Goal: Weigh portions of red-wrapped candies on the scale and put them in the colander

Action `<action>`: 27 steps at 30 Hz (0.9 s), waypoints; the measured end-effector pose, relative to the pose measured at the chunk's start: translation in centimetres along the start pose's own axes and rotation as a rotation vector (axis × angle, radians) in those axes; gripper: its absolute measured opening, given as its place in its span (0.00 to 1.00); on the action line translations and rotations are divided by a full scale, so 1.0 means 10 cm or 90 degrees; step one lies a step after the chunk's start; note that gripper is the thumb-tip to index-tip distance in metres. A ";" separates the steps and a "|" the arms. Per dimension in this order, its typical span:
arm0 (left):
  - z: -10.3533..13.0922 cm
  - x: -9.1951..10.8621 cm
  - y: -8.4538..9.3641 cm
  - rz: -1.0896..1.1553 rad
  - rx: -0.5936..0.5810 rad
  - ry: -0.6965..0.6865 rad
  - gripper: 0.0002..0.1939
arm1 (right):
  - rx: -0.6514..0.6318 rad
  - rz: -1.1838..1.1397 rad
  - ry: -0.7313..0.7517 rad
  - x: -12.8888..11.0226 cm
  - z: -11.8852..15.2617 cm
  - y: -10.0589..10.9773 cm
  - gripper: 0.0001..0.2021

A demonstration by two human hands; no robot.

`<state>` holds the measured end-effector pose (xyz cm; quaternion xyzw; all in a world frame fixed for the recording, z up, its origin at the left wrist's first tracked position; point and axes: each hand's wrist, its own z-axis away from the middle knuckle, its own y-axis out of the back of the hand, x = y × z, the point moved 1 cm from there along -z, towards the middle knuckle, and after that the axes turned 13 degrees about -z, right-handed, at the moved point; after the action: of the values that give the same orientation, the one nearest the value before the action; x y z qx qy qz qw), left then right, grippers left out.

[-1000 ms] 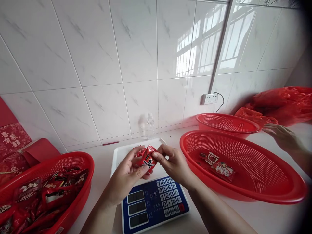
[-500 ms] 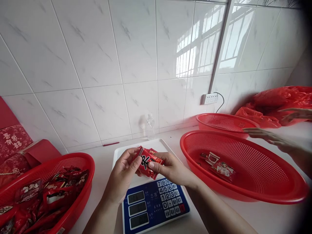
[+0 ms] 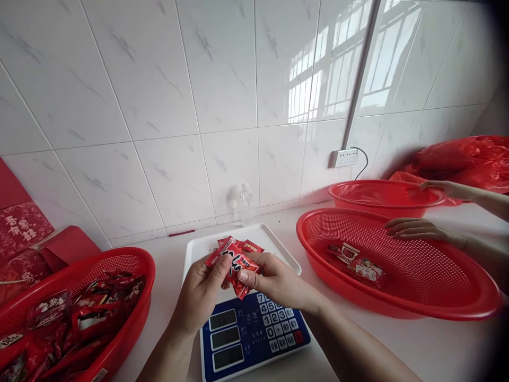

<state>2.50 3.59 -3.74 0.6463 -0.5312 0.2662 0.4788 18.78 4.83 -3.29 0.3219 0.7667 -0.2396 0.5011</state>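
My left hand (image 3: pixel 202 289) and my right hand (image 3: pixel 274 278) both grip a small red snack packet (image 3: pixel 237 265) with black lettering, thumbs pressed on its front. It is tilted over a digital weighing scale (image 3: pixel 254 329) with a white pan and blue keypad panel. Behind it shows the edge of another red packet (image 3: pixel 252 246); whether that one is held or lies on the pan I cannot tell. To the left, a red plastic basket (image 3: pixel 147 265) holds many red and dark packets. A larger red basket (image 3: pixel 318 265) on the right has a few packets inside.
Another person's hands reach in from the right, one over the large basket (image 3: pixel 413 228), one at a further red basket (image 3: pixel 338 193). Red plastic bags (image 3: pixel 469 159) lie behind. A clear bottle (image 3: pixel 245 204), a power strip (image 3: pixel 344 157) and red boxes (image 3: pixel 24 228) line the wall.
The packet in my hands has turned and moved slightly left; more of a packet behind shows. The other person's hands have moved onto the right baskets, and the far basket has shifted right.
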 end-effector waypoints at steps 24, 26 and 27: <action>-0.02 0.32 0.41 0.210 0.484 -0.058 0.15 | 0.363 0.712 0.033 -0.11 0.16 0.73 0.12; -0.01 0.33 0.39 0.206 0.468 -0.064 0.15 | 0.420 0.766 0.092 -0.17 0.19 0.80 0.14; 0.00 0.32 0.38 0.205 0.460 -0.064 0.15 | 0.458 0.792 0.109 -0.20 0.22 0.83 0.14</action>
<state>-0.09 2.32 0.32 0.6939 -0.5205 0.4757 0.1462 26.79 8.43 -2.62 0.8613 0.3517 -0.1213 0.3460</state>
